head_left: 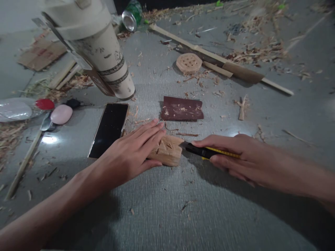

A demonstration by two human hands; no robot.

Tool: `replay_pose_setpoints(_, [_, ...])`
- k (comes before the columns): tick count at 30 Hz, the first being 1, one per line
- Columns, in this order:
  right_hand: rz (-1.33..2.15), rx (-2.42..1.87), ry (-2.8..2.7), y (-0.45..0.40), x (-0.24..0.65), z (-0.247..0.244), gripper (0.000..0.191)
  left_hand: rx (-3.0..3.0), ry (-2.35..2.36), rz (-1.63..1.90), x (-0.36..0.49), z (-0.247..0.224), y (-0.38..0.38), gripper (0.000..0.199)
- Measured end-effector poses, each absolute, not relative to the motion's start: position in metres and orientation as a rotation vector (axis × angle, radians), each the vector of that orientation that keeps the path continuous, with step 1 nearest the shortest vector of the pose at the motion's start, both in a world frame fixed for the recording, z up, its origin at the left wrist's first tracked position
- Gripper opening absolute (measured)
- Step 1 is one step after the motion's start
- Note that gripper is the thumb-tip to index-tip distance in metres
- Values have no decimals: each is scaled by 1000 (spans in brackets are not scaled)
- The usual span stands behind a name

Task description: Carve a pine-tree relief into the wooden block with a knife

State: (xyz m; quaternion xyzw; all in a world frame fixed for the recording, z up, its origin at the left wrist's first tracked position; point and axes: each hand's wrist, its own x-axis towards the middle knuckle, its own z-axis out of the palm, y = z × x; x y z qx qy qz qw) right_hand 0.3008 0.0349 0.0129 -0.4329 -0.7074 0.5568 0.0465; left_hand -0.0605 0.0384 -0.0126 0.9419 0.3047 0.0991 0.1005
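Note:
A small block of carved wood (170, 152) lies on the grey table, grooves cut into its top face. My left hand (138, 148) grips the block from the left, fingers over its far side and thumb along the near side, hiding its left part. In my right hand (235, 157) is a black and yellow utility knife (200, 150), its blade pointing left and meeting the block's right end. Just behind the block rests a curled piece of dark red sandpaper (182, 108) dusted with shavings. A phone (109, 129) with a dark screen lies beside my left hand.
A tall white tumbler (104, 52) stands at the back left, with a green can (131, 15) lying behind it. An octagonal wooden piece (188, 63) and long wooden sticks (178, 40) lie farther back. Wood shavings (248, 52) litter the table. A pink oval object (61, 114) is at left.

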Motion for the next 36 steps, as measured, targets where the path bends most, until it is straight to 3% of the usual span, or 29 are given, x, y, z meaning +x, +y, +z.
replay_pose_setpoints(9, [1756,-1435,-1986,19,289,8,53,2810,953,294,-61,-11,34,73])
replay_pose_setpoints(24, [1311,-1462,-2088,12,273,7,46,2716,1191,328,-45,-11,23,68])
replay_pose_setpoints(36, [1632,-1459,-1956,14,284,2,51,2745,1328,363,-35,-8,16,58])
